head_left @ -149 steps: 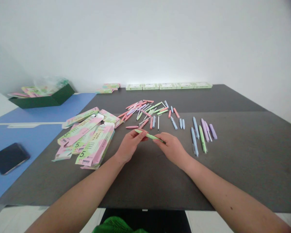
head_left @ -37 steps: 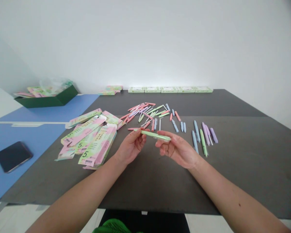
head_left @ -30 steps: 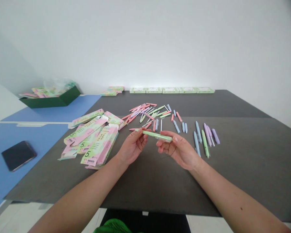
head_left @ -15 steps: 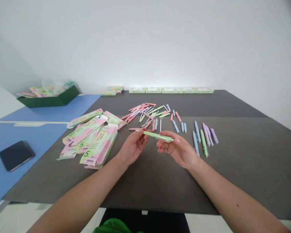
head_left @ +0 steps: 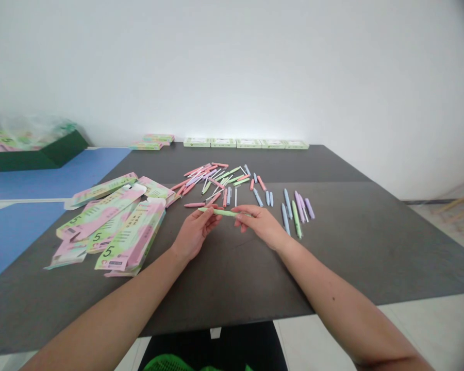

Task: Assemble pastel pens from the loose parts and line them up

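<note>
Pale green pen (head_left: pixel 224 212) lies almost level across the view, held above the dark tabletop (head_left: pixel 355 257), its long axis running left to right with the left tip slightly farther from the person. Its narrow tip points left, toward the packaging.

At far left, a dark green box (head_left: pixel 62 148) holds more packaging and stands on a blue surface (head_left: pixel 50 180) beyond the table's left edge. Pink-and-green pen sleeves (head_left: pixel 112 226), printed with a 5, lie overlapping in a loose heap just left of the left hand (head_left: pixel 195 232). That hand pinches the pen's left half between thumb and fingers. The right hand (head_left: pixel 261 225) reaches in from the other side, its fingertips on the pen's right end, so both hands are on the one pen with a short gap between them.

Loose pen parts (head_left: pixel 216 180) lie scattered beyond the hands, with a neat group of blue, green and purple pens (head_left: pixel 296 211) to the right. Small pale boxes (head_left: pixel 247 143) line the far edge. Wide dark tabletop stretches right of the pens and toward the near edge.
</note>
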The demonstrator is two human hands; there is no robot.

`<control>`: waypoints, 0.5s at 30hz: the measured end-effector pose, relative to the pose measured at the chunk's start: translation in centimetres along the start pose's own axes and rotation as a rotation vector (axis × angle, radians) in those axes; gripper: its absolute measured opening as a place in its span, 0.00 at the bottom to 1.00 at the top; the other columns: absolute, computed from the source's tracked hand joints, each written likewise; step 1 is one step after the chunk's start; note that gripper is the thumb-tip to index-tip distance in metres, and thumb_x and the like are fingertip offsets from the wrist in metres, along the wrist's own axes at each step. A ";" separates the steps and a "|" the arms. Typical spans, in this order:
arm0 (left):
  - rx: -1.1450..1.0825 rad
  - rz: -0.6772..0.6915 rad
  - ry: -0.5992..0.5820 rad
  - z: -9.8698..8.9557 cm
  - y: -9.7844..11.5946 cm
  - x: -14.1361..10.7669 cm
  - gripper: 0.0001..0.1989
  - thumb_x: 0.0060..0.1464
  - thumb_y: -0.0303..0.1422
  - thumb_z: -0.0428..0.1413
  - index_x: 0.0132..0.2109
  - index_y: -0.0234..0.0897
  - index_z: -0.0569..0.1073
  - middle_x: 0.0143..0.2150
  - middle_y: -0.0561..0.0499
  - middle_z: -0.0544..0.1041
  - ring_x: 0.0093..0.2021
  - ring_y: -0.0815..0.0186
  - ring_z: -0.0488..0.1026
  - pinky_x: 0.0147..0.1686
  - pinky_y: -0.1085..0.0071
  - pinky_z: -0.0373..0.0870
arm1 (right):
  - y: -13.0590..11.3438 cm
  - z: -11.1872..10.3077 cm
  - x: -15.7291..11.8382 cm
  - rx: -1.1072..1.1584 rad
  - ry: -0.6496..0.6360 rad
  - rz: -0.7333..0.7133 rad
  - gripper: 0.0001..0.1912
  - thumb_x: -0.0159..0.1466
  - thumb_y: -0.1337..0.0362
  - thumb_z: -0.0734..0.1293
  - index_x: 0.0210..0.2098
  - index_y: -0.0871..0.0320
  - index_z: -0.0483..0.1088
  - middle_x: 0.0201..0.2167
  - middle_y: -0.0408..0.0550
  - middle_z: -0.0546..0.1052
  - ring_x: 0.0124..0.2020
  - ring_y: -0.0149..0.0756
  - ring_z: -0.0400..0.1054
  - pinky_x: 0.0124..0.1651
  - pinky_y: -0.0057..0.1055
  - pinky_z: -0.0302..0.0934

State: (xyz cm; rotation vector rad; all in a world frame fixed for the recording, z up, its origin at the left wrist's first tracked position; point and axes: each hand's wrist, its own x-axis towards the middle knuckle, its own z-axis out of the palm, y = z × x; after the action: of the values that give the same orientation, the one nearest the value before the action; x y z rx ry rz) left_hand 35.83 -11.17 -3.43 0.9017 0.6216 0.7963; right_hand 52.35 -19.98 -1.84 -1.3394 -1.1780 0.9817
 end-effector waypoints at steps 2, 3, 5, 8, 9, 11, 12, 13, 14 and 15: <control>0.027 -0.013 -0.025 0.1 -0.1 -0.1 0.12 0.50 0.32 0.59 0.43 0.34 0.75 0.40 0.48 0.78 0.34 0.74 0.75 0.38 0.78 0.71 | 0.0 -0.1 0.1 0.058 0.051 -0.020 0.14 0.58 0.59 0.66 0.40 0.60 0.72 0.24 0.41 0.73 0.21 0.25 0.63 0.30 0.27 0.58; 0.043 -0.024 -0.036 0.1 -0.1 -0.2 0.13 0.50 0.33 0.59 0.43 0.34 0.75 0.41 0.47 0.78 0.34 0.73 0.75 0.38 0.78 0.71 | 0.0 -0.2 0.1 0.087 0.080 -0.031 0.14 0.57 0.59 0.66 0.40 0.60 0.72 0.24 0.41 0.73 0.21 0.25 0.63 0.30 0.27 0.57; 0.073 -0.048 -0.048 0.2 -0.2 -0.3 0.13 0.50 0.33 0.59 0.44 0.34 0.75 0.42 0.46 0.78 0.34 0.73 0.75 0.37 0.78 0.71 | 0.0 -0.4 0.2 0.134 0.148 -0.056 0.14 0.57 0.59 0.66 0.39 0.60 0.72 0.24 0.41 0.73 0.21 0.26 0.64 0.31 0.28 0.58; 0.104 -0.081 -0.033 0.3 -0.4 -0.4 0.13 0.51 0.34 0.58 0.44 0.34 0.75 0.40 0.46 0.78 0.34 0.72 0.75 0.36 0.78 0.71 | 0.0 -0.7 0.4 0.169 0.252 -0.083 0.15 0.56 0.57 0.67 0.40 0.60 0.72 0.25 0.42 0.74 0.22 0.26 0.64 0.32 0.28 0.58; 0.108 -0.088 -0.026 0.3 -0.5 -0.3 0.13 0.51 0.34 0.58 0.43 0.33 0.75 0.39 0.46 0.78 0.33 0.72 0.75 0.35 0.78 0.71 | 0.0 -0.7 0.4 0.176 0.280 -0.089 0.15 0.56 0.57 0.67 0.39 0.60 0.72 0.25 0.42 0.74 0.22 0.26 0.64 0.32 0.28 0.58; 0.109 -0.095 -0.016 0.4 -0.6 -0.3 0.12 0.51 0.34 0.58 0.42 0.32 0.75 0.37 0.46 0.78 0.33 0.72 0.75 0.35 0.78 0.71 | 0.0 -0.8 0.5 0.186 0.329 -0.097 0.15 0.55 0.57 0.68 0.39 0.60 0.72 0.25 0.42 0.74 0.22 0.27 0.64 0.32 0.28 0.58; 0.109 -0.096 -0.015 0.4 -0.7 -0.2 0.11 0.51 0.33 0.58 0.41 0.32 0.75 0.36 0.46 0.78 0.32 0.72 0.75 0.35 0.78 0.71 | -0.1 -0.9 0.5 0.189 0.359 -0.102 0.15 0.55 0.58 0.68 0.39 0.59 0.71 0.25 0.42 0.74 0.22 0.27 0.64 0.32 0.28 0.59; 0.111 -0.095 -0.016 0.3 -0.7 -0.2 0.11 0.51 0.33 0.58 0.40 0.32 0.75 0.35 0.47 0.78 0.32 0.72 0.75 0.35 0.77 0.71 | -0.2 -1.0 0.4 0.193 0.393 -0.110 0.15 0.55 0.58 0.68 0.39 0.59 0.71 0.26 0.43 0.74 0.23 0.27 0.64 0.32 0.28 0.59; 0.115 -0.095 -0.020 0.3 -0.8 -0.2 0.10 0.51 0.33 0.58 0.40 0.31 0.75 0.34 0.46 0.78 0.32 0.72 0.75 0.35 0.77 0.71 | -0.4 -1.2 0.3 0.194 0.429 -0.121 0.15 0.56 0.58 0.67 0.40 0.59 0.71 0.26 0.43 0.74 0.23 0.27 0.65 0.32 0.28 0.60; 0.118 -0.095 -0.023 0.3 -0.8 -0.2 0.10 0.51 0.33 0.58 0.40 0.31 0.75 0.34 0.46 0.78 0.32 0.72 0.75 0.36 0.77 0.70 | -0.6 -1.5 0.1 0.191 0.471 -0.136 0.15 0.56 0.59 0.67 0.40 0.59 0.71 0.27 0.43 0.74 0.24 0.27 0.65 0.32 0.29 0.60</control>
State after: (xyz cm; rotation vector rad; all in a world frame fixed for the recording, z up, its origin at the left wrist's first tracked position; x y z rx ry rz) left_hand 36.25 -11.73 -3.97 0.9807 0.6916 0.6685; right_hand 53.81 -20.14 -1.08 -1.2314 -0.7839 0.6169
